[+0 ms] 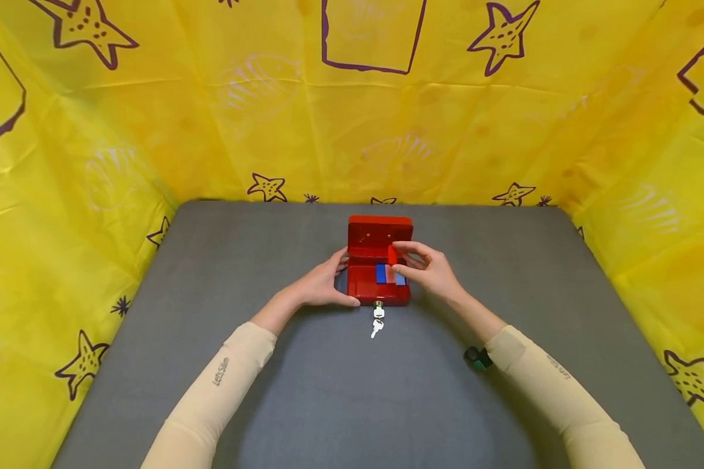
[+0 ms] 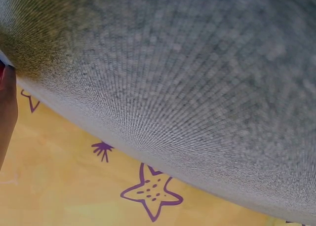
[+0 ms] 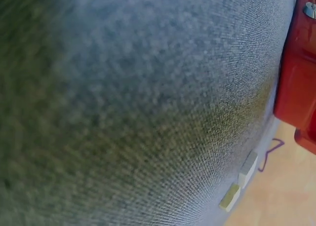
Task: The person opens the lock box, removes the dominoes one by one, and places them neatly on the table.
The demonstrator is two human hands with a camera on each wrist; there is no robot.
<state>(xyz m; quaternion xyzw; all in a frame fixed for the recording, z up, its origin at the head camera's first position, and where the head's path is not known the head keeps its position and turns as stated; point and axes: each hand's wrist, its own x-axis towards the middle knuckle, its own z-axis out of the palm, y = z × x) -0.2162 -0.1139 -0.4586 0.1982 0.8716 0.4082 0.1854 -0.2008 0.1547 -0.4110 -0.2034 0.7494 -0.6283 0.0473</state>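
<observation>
Left hand (image 1: pixel 322 284) holds the red box (image 1: pixel 362 281) at nine o'clock; right hand (image 1: pixel 434 268) pinches a red block (image 1: pixel 392 255) at two, likely mid-transfer; next calls for a steady grip.

The box (image 1: pixel 362 281) sits on the bench (image 1: pixel 340 404), lid (image 1: pixel 378 232) at 12 o'clock, keys (image 1: pixel 378 314) at 6. Blocks (image 1: pixel 381 274) lie inside, toward 3. The left hand (image 1: pixel 321 284) is at the box's 9; the right hand (image 1: pixel 435 271), at 3, holds a piece (image 1: pixel 392 255) above the blocks. Cloth (image 1: pixel 340 143) stands beyond the bench at 9, 12 and 3. In the right wrist view, two bars (image 3: pixel 248 169) lie at the box's 7.
</observation>
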